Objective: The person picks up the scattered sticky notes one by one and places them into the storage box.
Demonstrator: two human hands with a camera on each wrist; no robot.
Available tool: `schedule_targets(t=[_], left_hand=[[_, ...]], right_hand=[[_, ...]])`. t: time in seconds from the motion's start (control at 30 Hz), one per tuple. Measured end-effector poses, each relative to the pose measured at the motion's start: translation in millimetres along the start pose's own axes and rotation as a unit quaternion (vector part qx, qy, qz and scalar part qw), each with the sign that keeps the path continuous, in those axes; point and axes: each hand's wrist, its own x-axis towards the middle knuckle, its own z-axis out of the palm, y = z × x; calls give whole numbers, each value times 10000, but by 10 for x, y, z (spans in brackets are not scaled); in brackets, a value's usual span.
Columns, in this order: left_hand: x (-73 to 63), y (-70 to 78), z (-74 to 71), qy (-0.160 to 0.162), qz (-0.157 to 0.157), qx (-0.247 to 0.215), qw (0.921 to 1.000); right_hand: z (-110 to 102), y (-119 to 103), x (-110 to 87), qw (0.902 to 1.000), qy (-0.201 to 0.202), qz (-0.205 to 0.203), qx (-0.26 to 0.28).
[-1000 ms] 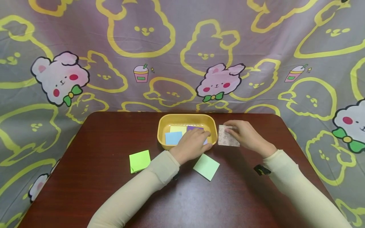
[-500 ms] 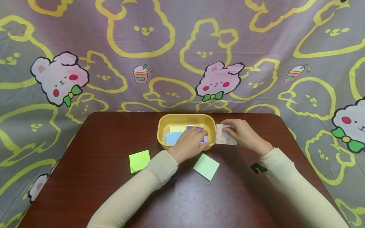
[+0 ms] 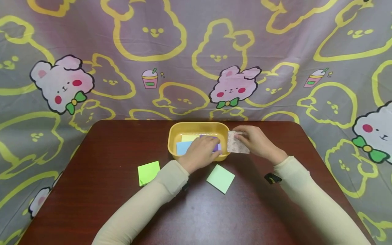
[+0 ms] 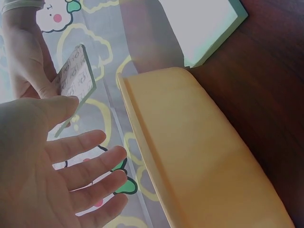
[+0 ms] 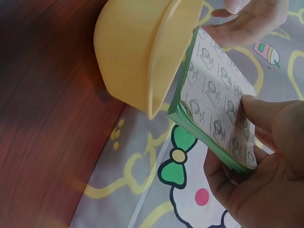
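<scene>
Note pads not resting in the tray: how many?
3: lime pad by the left sleeve, mint pad in front of the tray, printed pad in the right hand. Others may be hidden.

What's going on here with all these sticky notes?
A person's right hand holds a pad with a printed backing at the right end of a yellow tub. Their left hand is over the tub, holding nothing. Blue, pale yellow and purple notes lie inside; a lime pad and a mint pad remain on the table.
</scene>
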Motion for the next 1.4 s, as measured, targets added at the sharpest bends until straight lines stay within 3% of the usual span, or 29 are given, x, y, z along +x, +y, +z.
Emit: schedule_targets(t=[0.53,1.07,1.4], left_hand=[[-4,-78,-20,33,-56,-19,10000],[-35,-157,-65,-123,-322,-152,9993],[-71,-230,-50,-20,-348,-221,9991]], right_hand=[[149,-115,134,9996,56,-26,268],[291,-163,256,9997,12,-41,241],[389,-190,325,9997,-116,-67,187]])
